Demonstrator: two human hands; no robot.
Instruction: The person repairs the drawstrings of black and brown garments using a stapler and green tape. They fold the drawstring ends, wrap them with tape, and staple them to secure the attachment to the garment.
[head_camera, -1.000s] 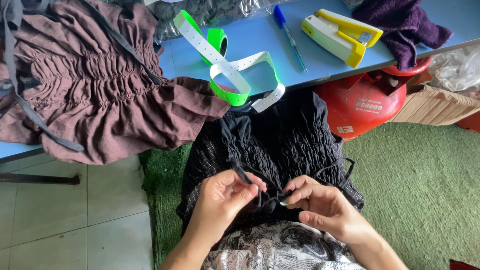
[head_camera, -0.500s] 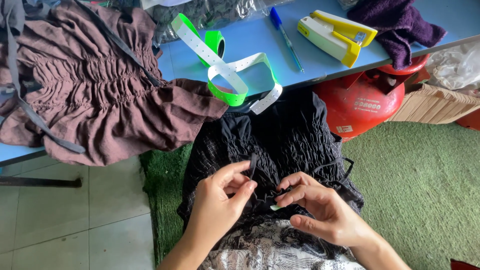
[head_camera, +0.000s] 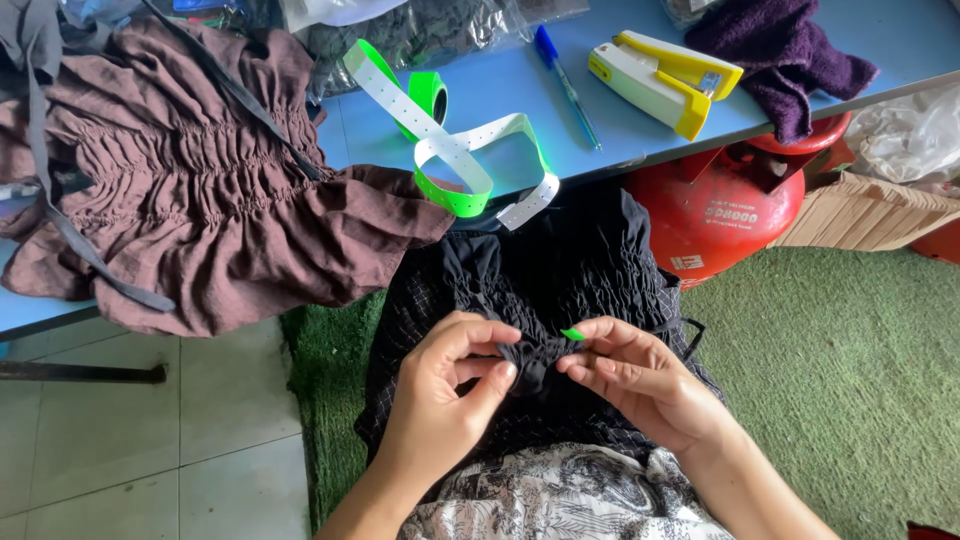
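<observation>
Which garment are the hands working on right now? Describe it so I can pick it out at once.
Start at the blue table and drop below its front edge to the person's lap. There the left hand and right hand pinch a black gathered garment. Unlike the brown ruched garment spread on the table, it is black and hangs off the edge.

Both hands (head_camera: 545, 385) together, fingertips pinched

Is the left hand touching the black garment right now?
Touching. The head view shows the left hand pinching a fold of the black garment between thumb and fingers, opposite the right hand.
</observation>
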